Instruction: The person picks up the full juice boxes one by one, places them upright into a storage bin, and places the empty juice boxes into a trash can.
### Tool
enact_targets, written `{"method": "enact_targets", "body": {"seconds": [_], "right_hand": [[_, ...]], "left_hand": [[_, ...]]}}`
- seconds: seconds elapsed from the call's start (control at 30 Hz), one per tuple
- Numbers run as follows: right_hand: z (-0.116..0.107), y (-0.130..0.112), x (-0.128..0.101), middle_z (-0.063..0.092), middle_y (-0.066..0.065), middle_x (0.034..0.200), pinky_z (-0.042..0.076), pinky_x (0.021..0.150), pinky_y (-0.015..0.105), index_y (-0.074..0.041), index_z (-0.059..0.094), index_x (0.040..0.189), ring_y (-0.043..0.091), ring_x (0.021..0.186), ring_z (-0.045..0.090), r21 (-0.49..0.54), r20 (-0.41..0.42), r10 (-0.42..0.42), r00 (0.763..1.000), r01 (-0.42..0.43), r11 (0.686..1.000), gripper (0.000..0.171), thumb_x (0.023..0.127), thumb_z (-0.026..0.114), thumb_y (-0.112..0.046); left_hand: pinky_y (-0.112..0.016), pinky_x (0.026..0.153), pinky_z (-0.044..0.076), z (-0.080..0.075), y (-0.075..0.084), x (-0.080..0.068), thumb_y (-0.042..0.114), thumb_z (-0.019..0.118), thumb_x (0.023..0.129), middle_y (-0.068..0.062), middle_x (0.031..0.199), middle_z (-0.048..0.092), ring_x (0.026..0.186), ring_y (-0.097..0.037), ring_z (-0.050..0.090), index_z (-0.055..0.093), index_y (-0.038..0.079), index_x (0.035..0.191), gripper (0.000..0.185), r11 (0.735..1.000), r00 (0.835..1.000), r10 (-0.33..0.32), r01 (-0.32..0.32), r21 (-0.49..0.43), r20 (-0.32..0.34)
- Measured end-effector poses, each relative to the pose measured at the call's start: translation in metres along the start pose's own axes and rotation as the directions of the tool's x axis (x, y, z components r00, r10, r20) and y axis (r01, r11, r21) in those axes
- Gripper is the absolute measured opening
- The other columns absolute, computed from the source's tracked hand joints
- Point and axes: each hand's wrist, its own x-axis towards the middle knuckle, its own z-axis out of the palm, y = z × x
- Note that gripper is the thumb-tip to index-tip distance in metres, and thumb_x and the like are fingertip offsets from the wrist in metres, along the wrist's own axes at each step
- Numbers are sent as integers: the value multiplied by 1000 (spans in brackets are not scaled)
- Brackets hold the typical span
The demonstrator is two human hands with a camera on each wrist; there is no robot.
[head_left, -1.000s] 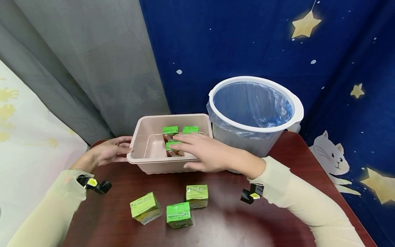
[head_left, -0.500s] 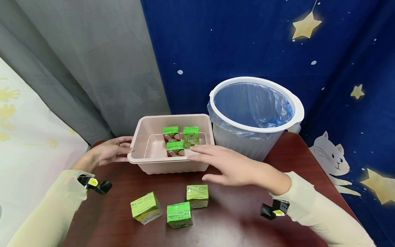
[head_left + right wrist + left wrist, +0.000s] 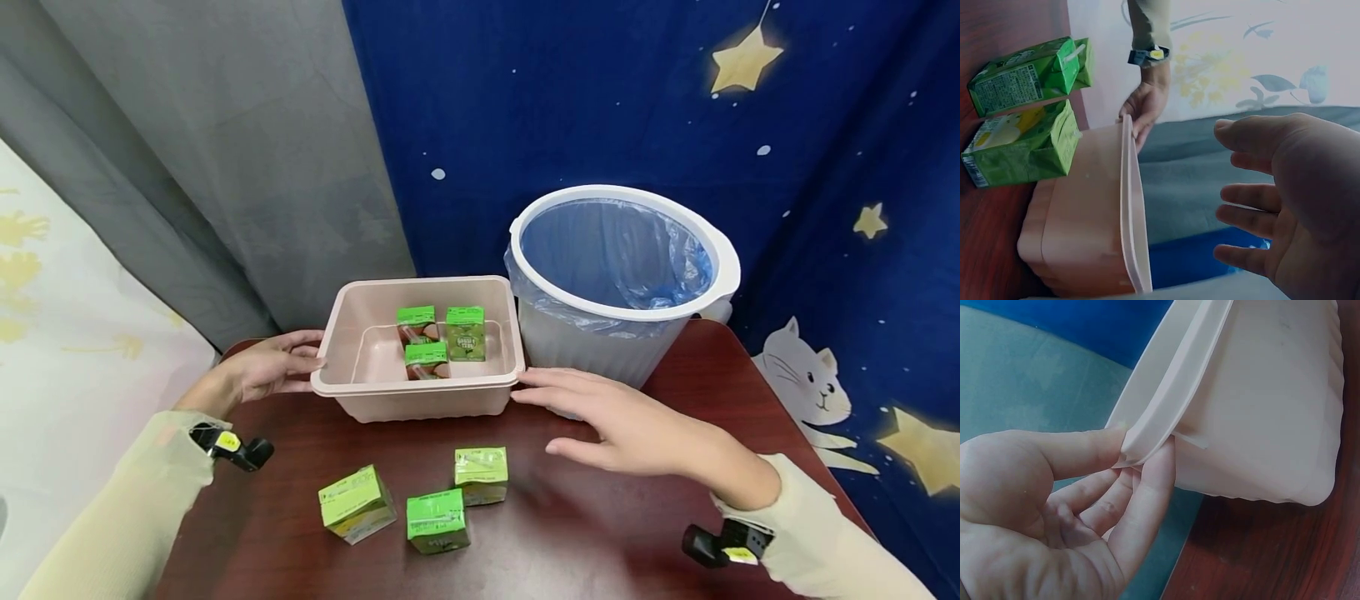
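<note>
A pale pink plastic bin (image 3: 420, 406) stands on the table. My left hand (image 3: 262, 368) pinches its left rim between thumb and fingers, clearly seen in the left wrist view. Inside are 3 small green-topped drink cartons: two with reddish-brown sides, a rear one (image 3: 416, 323) and a front one (image 3: 426, 360), and an all-green one (image 3: 467, 335) on the right. By the bin's right front corner, my right hand (image 3: 615, 421) holds nothing, its fingers extended. In front of the bin stand a yellow-green carton (image 3: 356, 504), a bright green carton (image 3: 438, 522) and another yellow-green carton (image 3: 481, 477).
A white-rimmed trash can (image 3: 723, 271) with a clear plastic liner (image 3: 637, 329) stands close to the bin's right side. A gray curtain (image 3: 225, 150) and a dark blue star-patterned curtain (image 3: 480, 100) hang behind the reddish-brown table (image 3: 555, 542).
My right hand has moved out of the bin, rightward and toward me, uncovering the cartons inside. The left hand has kept its grip on the rim, and the bin has hardly moved.
</note>
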Motion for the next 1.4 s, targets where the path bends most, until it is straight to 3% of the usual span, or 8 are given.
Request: {"method": "enact_targets", "body": {"seconds": [0.33,0.53,0.73,0.83,0.93,1.0,1.27,1.4], "right_hand": [[-7,3,-41,58,-4,143,44,106,22,-22,58,143,13,129,55,190,-73,183,980,-166,968,51,95,74,-15],[-18,5,-57,66,0,132,52,96,24,-10,60,139,14,116,65,420,-122,274,954,-200,885,46,95,67,3],[-39,20,-71,70,13,123,57,91,30,13,54,134,21,112,68,641,-167,336,927,-157,752,36,99,50,15],[-49,29,-82,70,14,123,58,89,33,16,50,135,24,110,70,707,-162,383,910,-163,688,33,103,41,13],[-58,37,-94,69,14,124,59,88,34,12,51,137,25,109,70,745,-162,429,889,-174,644,35,107,34,10],[-64,44,-102,69,14,125,58,89,34,7,52,139,25,111,69,783,-154,430,890,-156,603,39,108,29,8],[-91,76,-126,66,12,132,57,93,36,-7,48,147,26,116,67,916,-34,402,915,-132,378,48,111,16,-1],[-102,93,-131,65,14,133,56,95,37,-9,50,146,27,118,66,965,19,394,919,-120,235,50,112,13,-6]], "left_hand": [[-35,88,59,2,1,-1,4,61,102,-5,123,58,104,-17,67,8,-1,161,79,1000,1000,12,-12,-26,3],[-35,89,59,3,1,0,3,60,102,-4,123,59,104,-16,67,8,-2,161,79,999,1000,14,-14,-32,1],[-36,87,60,3,0,0,3,60,102,-2,120,60,101,-15,68,7,-2,160,79,999,1000,23,-23,-37,13],[-36,87,60,3,-1,0,3,60,102,-3,120,59,100,-15,68,8,-2,160,79,999,1000,17,-17,-41,5],[-36,88,59,3,-1,0,3,61,102,-4,122,58,100,-14,68,8,-2,160,79,999,1000,16,-16,-39,-4],[-36,88,59,2,-2,0,3,61,102,-5,122,58,100,-15,68,8,-2,160,79,999,1000,15,-15,-36,-6],[-36,88,59,0,-2,0,4,61,101,-4,122,57,101,-15,68,7,-1,161,81,999,1000,12,-12,-39,-5],[-36,88,59,-1,-2,-1,3,61,101,-4,122,57,100,-15,68,8,-1,161,80,999,1000,9,-9,-39,-3]]}}
